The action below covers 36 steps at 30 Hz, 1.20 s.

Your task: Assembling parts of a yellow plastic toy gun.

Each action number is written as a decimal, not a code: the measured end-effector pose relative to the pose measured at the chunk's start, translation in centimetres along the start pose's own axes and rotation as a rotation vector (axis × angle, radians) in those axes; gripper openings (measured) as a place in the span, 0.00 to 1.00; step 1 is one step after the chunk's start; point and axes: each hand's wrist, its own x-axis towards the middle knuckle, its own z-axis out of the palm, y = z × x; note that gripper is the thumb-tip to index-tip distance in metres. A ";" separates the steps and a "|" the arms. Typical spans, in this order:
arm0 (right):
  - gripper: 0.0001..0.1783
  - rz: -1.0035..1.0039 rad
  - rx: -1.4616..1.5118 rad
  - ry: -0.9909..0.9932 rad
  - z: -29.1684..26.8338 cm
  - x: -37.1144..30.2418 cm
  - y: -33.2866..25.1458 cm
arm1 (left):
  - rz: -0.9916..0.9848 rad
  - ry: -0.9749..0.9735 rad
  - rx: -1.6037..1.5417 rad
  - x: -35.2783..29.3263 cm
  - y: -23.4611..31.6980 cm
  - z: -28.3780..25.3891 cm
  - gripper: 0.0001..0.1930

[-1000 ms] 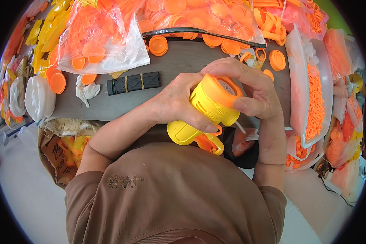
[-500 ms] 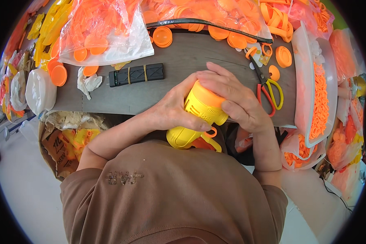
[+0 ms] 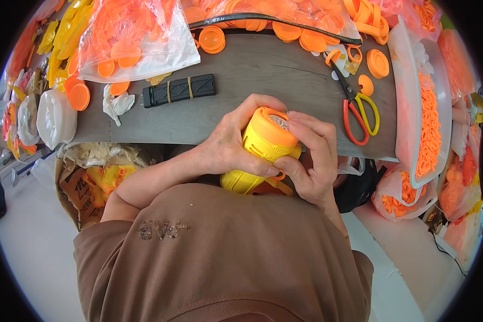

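i see my left hand (image 3: 233,144) clamped around the yellow housing (image 3: 260,147) | right hand (image 3: 314,155) at its orange end (image 3: 273,134), grip i cannot tell | scissors (image 3: 351,96) on table (image 3: 290,91)

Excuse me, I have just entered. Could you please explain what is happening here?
A person in a brown shirt grips a yellow plastic piece with an orange end in the left hand, near the front edge of the grey table. The right hand is at its other side, fingers close to the orange end. On the table, scissors lie to the right, and a black bar with two bands to the left.
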 end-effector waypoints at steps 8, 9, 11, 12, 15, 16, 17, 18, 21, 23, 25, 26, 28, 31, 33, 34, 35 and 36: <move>0.22 -0.107 0.021 0.040 0.2 -0.7 0.9 | 0.017 0.001 0.047 -0.1 0.1 0.2 0.40; 0.22 -0.109 0.018 0.047 0.0 -0.7 0.9 | 0.013 -0.008 0.050 0.1 0.2 0.3 0.40; 0.26 -0.118 -0.082 -0.010 -0.5 -0.3 0.8 | -0.014 0.008 0.006 0.4 0.6 0.5 0.40; 0.26 -0.124 -0.088 -0.005 -1.2 0.4 0.8 | -0.044 0.026 -0.043 0.6 0.8 0.7 0.41; 0.33 -0.089 -0.062 -0.048 -3.6 3.5 0.6 | -0.010 0.001 0.179 0.9 1.9 1.3 0.41; 0.36 -0.084 -0.107 -0.225 -4.1 4.5 0.4 | -0.029 -0.011 0.210 0.9 1.7 1.6 0.38; 0.38 -0.076 -0.152 -0.402 -4.4 5.1 0.2 | -0.015 -0.020 0.211 1.0 1.9 1.7 0.38; 0.35 -0.060 -0.210 -0.529 -4.2 5.1 -0.2 | -0.134 -0.083 0.201 1.2 2.3 1.8 0.35; 0.29 0.029 -0.270 -0.595 -3.5 5.3 -1.3 | -0.204 -0.159 0.173 0.9 2.2 1.6 0.28; 0.23 -0.028 -0.309 -0.547 -3.2 5.2 -1.5 | -0.230 -0.122 0.258 0.7 2.1 2.0 0.26; 0.20 0.037 -0.428 -0.671 -3.4 5.5 -2.1 | -0.198 -0.102 0.239 0.4 2.0 2.4 0.26; 0.20 0.038 -0.430 -0.670 -3.4 5.6 -2.2 | -0.168 -0.080 0.219 0.3 2.0 2.6 0.25; 0.21 0.067 -0.453 -0.727 -3.3 6.1 -2.1 | -0.196 -0.057 0.266 0.6 2.4 2.7 0.25; 0.21 0.028 -0.395 -0.669 -3.4 6.4 -1.4 | -0.154 -0.030 0.243 0.9 2.1 2.0 0.27; 0.22 0.080 -0.240 -0.551 -4.1 7.0 0.2 | -0.084 -0.022 0.173 1.1 2.0 1.2 0.28; 0.23 0.135 -0.089 -0.430 -4.8 7.4 1.0 | -0.099 0.067 -0.019 1.2 2.0 0.8 0.31; 0.24 0.257 -0.104 -0.238 -5.7 8.0 1.8 | -0.117 0.166 -0.207 1.2 2.1 0.4 0.34; 0.26 0.377 -0.118 -0.045 -6.5 8.6 2.7 | -0.070 0.200 -0.256 1.2 2.2 -0.2 0.38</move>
